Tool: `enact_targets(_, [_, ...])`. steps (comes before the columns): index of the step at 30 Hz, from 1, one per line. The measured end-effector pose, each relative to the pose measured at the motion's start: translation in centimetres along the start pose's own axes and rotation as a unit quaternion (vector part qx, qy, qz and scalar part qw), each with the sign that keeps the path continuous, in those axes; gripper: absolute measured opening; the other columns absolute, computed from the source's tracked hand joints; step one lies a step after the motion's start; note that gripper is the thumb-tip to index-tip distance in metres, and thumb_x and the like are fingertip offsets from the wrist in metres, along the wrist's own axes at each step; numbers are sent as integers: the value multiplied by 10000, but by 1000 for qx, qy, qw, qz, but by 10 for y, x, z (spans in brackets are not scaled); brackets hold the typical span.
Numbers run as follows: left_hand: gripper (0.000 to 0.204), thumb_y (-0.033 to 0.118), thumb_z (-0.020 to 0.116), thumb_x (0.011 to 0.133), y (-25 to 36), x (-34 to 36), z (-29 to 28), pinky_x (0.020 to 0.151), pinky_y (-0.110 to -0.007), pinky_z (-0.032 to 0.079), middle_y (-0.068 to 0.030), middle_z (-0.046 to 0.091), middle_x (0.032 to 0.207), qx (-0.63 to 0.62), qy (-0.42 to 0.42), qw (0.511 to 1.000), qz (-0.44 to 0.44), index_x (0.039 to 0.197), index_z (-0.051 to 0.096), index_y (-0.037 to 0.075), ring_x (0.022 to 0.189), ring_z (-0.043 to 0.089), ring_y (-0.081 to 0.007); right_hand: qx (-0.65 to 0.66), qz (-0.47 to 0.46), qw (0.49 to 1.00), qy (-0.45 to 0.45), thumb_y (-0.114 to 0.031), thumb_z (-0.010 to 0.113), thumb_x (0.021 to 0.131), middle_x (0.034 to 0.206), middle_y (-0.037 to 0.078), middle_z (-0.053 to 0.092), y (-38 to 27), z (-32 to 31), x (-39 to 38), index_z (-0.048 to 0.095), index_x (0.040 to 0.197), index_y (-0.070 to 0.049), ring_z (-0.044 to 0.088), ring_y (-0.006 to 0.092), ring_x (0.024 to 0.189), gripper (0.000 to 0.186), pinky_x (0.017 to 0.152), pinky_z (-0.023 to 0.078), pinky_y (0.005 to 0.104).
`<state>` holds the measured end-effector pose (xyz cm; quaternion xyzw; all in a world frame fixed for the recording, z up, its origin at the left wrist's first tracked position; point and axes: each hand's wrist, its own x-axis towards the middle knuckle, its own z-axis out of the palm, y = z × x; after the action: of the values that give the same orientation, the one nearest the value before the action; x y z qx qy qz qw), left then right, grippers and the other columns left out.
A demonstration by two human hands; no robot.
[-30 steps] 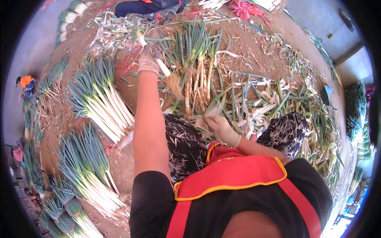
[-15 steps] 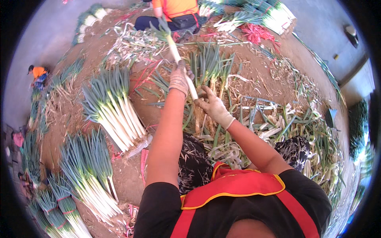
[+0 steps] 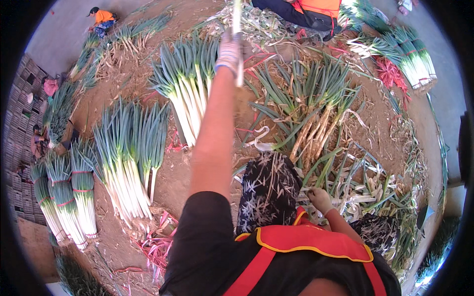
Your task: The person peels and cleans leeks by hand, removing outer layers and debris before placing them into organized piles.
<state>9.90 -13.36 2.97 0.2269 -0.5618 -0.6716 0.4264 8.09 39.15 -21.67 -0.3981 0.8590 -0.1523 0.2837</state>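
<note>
Stretched out far ahead, my gloved left hand (image 3: 228, 53) is closed around a long green onion (image 3: 237, 19), held upright in the picture with its white end below the hand and its top cut off by the frame. Just left of that arm lies a pile of cleaned green onions (image 3: 190, 93). My gloved right hand (image 3: 322, 201) is low between my knees, over the peeled leaves, its fingers curled; what they hold, if anything, is too small to make out. Ahead of it rests a heap of unpeeled green onions (image 3: 316, 113) with brown, dirty stems.
Another cleaned pile (image 3: 126, 158) lies at left, beside three tied bundles (image 3: 66, 204) and pink ties (image 3: 159, 244). Leaf scraps (image 3: 365, 182) cover the ground at right. A person in orange (image 3: 316, 12) sits ahead; another person (image 3: 102, 20) crouches far left. Tied bundles (image 3: 414, 59) stand far right.
My hands have parted: the left has carried the green onion forward and left, while the right has drawn back from its white end toward my knees. The view has swung left.
</note>
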Motion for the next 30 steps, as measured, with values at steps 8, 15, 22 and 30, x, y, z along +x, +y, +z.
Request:
enact_targets(8, [349, 99, 540, 867, -111, 20, -221, 509, -280, 469, -53, 564, 755, 133, 103, 984, -64, 1200, 499, 4, 580, 525, -132, 113, 95, 986, -81, -236, 564, 814, 869, 191, 668, 38, 25, -10, 680, 944, -33, 642, 341, 840, 268, 768, 504, 417])
enact_targets(15, [601, 39, 591, 828, -223, -40, -262, 600, -330, 556, -163, 638, 943, 227, 222, 916, -244, 1383, 362, 24, 743, 645, -216, 108, 74, 987, -91, -194, 576, 852, 752, 135, 672, 79, 40, -14, 658, 977, -7, 652, 211, 643, 239, 599, 521, 328])
enact_targets(22, [756, 223, 730, 706, -199, -30, -214, 966, -402, 468, -265, 586, 1181, 622, 151, 724, -256, 1344, 378, 21, 1094, 595, -361, 129, 146, 976, -98, -221, 590, 842, 747, 118, 667, 94, 50, -23, 649, 1023, -27, 639, 193, 611, 271, 577, 518, 322])
enact_targets(30, [468, 189, 612, 829, -228, -11, -279, 957, -362, 425, -190, 573, 1229, 518, 93, 770, -360, 1251, 486, 33, 1112, 577, -246, 168, 173, 961, -137, -194, 579, 848, 841, 150, 681, 76, 34, -15, 650, 1075, -13, 661, 222, 688, 299, 636, 525, 333])
